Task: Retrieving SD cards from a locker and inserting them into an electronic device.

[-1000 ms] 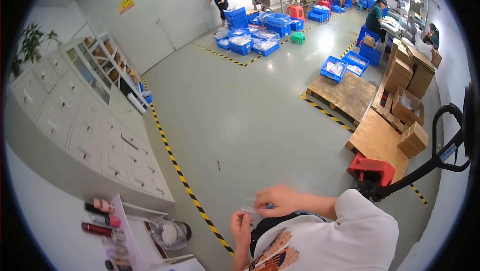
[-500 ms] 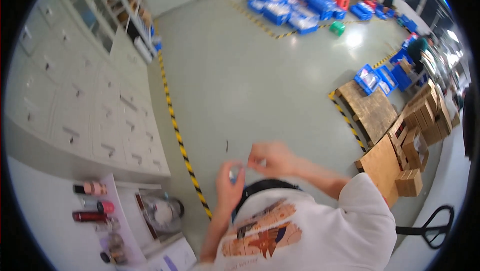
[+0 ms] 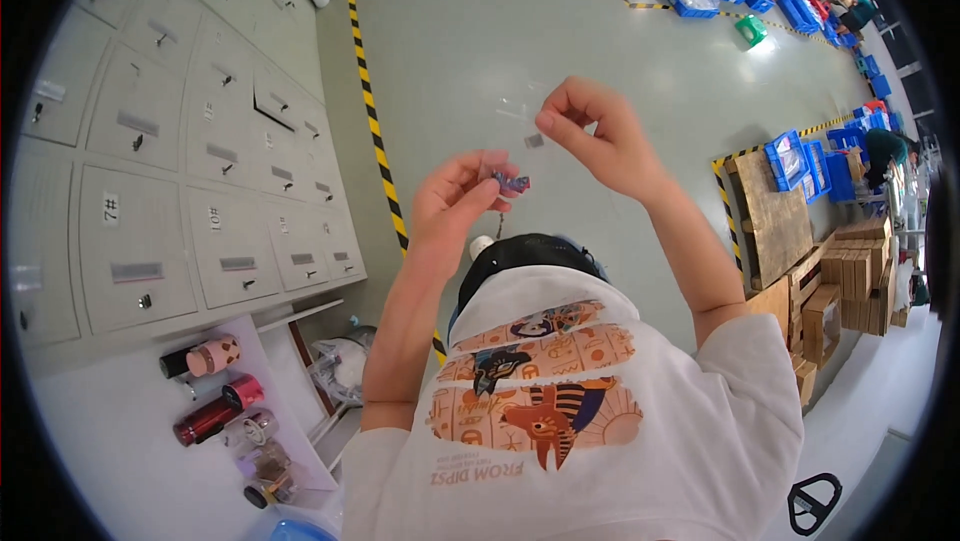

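My left hand pinches a small shiny blue, purple and red piece between thumb and fingers. What kind of piece it is cannot be made out. My right hand is farther out and higher, with thumb and forefinger pressed together on the edge of a clear plastic bag. The bag is nearly see-through, and a small grey patch shows on its lower part. It hangs between the two hands, just above the colourful piece; whether they touch is unclear.
White lockers line the left side. Near me on the left, a shelf holds bottles and cups. Yellow-black tape marks the floor. At right stand a wooden pallet, cardboard boxes and blue crates.
Both hands have risen away from my body and moved farther apart. The bag and colourful piece now show plainly. My view has tilted lower, toward my shirt.
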Demonstrator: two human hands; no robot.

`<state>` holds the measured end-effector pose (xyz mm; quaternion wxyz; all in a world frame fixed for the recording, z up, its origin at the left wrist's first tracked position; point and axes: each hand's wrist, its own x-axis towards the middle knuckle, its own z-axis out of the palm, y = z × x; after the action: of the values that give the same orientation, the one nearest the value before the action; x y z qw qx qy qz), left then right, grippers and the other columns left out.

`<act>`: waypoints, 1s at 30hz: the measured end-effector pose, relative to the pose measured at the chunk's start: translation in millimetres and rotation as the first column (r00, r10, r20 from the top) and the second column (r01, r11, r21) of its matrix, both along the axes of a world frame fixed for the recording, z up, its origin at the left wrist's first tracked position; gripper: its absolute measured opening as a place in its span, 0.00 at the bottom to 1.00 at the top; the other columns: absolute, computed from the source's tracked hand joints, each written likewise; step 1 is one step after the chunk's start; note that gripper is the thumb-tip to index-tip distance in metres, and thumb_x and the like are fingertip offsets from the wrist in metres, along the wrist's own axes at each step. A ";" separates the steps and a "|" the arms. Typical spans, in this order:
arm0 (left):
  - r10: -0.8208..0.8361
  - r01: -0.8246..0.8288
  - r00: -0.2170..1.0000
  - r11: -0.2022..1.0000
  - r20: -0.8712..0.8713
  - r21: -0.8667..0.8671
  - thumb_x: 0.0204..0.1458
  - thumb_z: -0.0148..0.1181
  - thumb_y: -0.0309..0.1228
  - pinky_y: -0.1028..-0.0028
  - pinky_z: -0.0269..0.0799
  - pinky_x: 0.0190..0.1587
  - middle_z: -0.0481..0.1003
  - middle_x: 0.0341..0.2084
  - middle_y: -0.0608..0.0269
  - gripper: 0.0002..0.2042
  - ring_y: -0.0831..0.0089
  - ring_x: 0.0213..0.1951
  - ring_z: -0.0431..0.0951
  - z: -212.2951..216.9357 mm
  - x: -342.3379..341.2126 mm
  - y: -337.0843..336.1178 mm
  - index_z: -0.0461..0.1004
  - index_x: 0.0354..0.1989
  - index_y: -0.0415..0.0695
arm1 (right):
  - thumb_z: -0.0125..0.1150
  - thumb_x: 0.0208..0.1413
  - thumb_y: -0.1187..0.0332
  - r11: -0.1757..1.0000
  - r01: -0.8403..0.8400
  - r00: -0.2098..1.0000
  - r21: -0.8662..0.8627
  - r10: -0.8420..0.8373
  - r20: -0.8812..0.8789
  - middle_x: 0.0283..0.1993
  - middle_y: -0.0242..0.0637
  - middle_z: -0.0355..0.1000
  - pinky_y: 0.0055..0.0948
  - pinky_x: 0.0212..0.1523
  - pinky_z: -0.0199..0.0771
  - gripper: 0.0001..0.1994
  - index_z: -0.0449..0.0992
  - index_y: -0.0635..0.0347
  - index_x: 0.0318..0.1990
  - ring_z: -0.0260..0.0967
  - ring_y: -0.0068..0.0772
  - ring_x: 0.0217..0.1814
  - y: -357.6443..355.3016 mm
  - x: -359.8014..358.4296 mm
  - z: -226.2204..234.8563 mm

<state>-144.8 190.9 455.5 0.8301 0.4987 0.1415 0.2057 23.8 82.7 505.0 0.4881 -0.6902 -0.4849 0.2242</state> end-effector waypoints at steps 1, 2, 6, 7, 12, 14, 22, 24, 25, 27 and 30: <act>0.010 -0.010 1.000 1.000 -0.009 -0.006 0.52 0.49 0.22 0.75 0.71 0.38 0.74 0.38 0.56 0.12 0.72 0.38 0.75 -1.8 -0.6 10.7 0.70 0.45 0.36 | 0.56 0.53 0.70 1.000 -0.017 1.000 0.005 0.017 -0.020 0.25 0.27 0.66 0.18 0.28 0.60 0.07 0.70 0.63 0.28 0.58 0.15 0.27 14.5 0.6 1.7; 0.042 -0.042 0.998 0.999 -0.043 0.000 0.52 0.50 0.22 0.75 0.71 0.38 0.74 0.38 0.55 0.12 0.72 0.38 0.75 -4.6 -2.0 20.7 0.69 0.45 0.36 | 0.56 0.53 0.70 0.999 -0.036 0.998 0.009 0.036 -0.041 0.25 0.27 0.66 0.18 0.28 0.60 0.06 0.70 0.63 0.28 0.58 0.16 0.27 28.8 1.6 1.9; 0.151 -0.151 0.985 0.988 -0.081 -0.004 0.51 0.50 0.20 0.75 0.73 0.37 0.74 0.37 0.55 0.12 0.72 0.37 0.76 -10.3 2.4 64.3 0.69 0.46 0.36 | 0.57 0.51 0.68 0.996 -0.088 0.996 0.010 0.088 0.007 0.24 0.31 0.66 0.22 0.26 0.63 0.07 0.71 0.64 0.30 0.60 0.20 0.24 88.1 16.2 -6.4; 0.167 -0.168 0.982 0.986 -0.088 -0.007 0.51 0.50 0.20 0.75 0.73 0.37 0.74 0.37 0.55 0.12 0.72 0.37 0.76 -11.0 4.9 73.9 0.69 0.46 0.36 | 0.57 0.50 0.69 0.991 -0.131 0.991 0.036 0.130 0.027 0.25 0.32 0.66 0.22 0.26 0.64 0.07 0.71 0.63 0.30 0.61 0.21 0.25 103.5 20.5 -6.3; 0.330 -0.329 0.944 0.943 -0.013 0.055 0.49 0.51 0.18 0.76 0.72 0.40 0.74 0.37 0.57 0.12 0.74 0.37 0.75 -16.2 24.2 126.1 0.70 0.44 0.35 | 0.57 0.49 0.71 0.950 -0.276 0.959 0.146 0.261 0.115 0.25 0.33 0.66 0.23 0.27 0.65 0.04 0.71 0.62 0.29 0.63 0.25 0.25 177.6 41.5 -6.2; 0.348 -0.345 0.937 0.936 -0.034 0.075 0.49 0.51 0.18 0.76 0.71 0.42 0.73 0.38 0.57 0.13 0.74 0.38 0.75 -16.3 33.3 148.0 0.69 0.45 0.35 | 0.57 0.48 0.73 0.926 -0.348 0.929 0.147 0.320 0.184 0.24 0.34 0.66 0.25 0.26 0.65 0.03 0.71 0.61 0.28 0.64 0.28 0.25 205.3 53.3 -5.0; 0.655 -0.558 0.755 0.638 0.007 0.531 0.51 0.52 0.22 0.75 0.65 0.47 0.73 0.37 0.60 0.13 0.74 0.41 0.73 -16.0 88.0 236.4 0.67 0.46 0.37 | 0.57 0.43 0.76 0.748 -0.646 0.734 0.152 0.554 0.393 0.25 0.36 0.66 0.29 0.23 0.62 0.03 0.69 0.61 0.25 0.64 0.36 0.25 321.2 95.7 -13.6; 0.573 -0.433 0.819 0.638 -0.018 0.637 0.52 0.53 0.24 0.75 0.67 0.45 0.73 0.35 0.62 0.11 0.75 0.39 0.73 -27.0 93.9 256.1 0.68 0.45 0.38 | 0.58 0.43 0.76 0.693 -0.703 0.688 0.161 0.605 0.401 0.23 0.36 0.66 0.31 0.22 0.63 0.04 0.68 0.59 0.25 0.65 0.39 0.23 346.5 101.2 -23.9; 0.594 -0.443 0.804 0.632 -0.031 0.636 0.52 0.53 0.24 0.75 0.67 0.45 0.73 0.35 0.62 0.11 0.75 0.39 0.73 -32.8 94.3 261.1 0.68 0.45 0.38 | 0.58 0.43 0.76 0.676 -0.719 0.676 0.163 0.625 0.389 0.23 0.36 0.66 0.31 0.22 0.63 0.04 0.68 0.59 0.25 0.65 0.39 0.23 356.7 102.3 -26.4; 0.607 -0.544 0.792 0.751 -0.067 0.374 0.54 0.52 0.25 0.75 0.68 0.42 0.73 0.34 0.63 0.09 0.76 0.37 0.73 -41.8 96.2 269.7 0.68 0.43 0.39 | 0.58 0.42 0.75 0.639 -0.759 0.622 0.127 0.652 0.434 0.22 0.35 0.67 0.31 0.22 0.63 0.06 0.68 0.58 0.28 0.65 0.39 0.22 376.8 105.7 -31.3; 0.622 -0.576 0.771 0.773 -0.138 0.266 0.54 0.51 0.25 0.76 0.69 0.40 0.73 0.34 0.64 0.08 0.77 0.35 0.73 -45.9 91.8 284.3 0.68 0.42 0.38 | 0.58 0.43 0.76 0.657 -0.747 0.642 0.101 0.673 0.368 0.21 0.34 0.68 0.32 0.23 0.64 0.09 0.68 0.57 0.33 0.66 0.38 0.21 403.0 101.9 -42.6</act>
<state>-53.0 475.2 409.5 0.6425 0.5306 0.3616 0.4182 125.7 485.7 462.5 0.3610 -0.4019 -0.8093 0.2304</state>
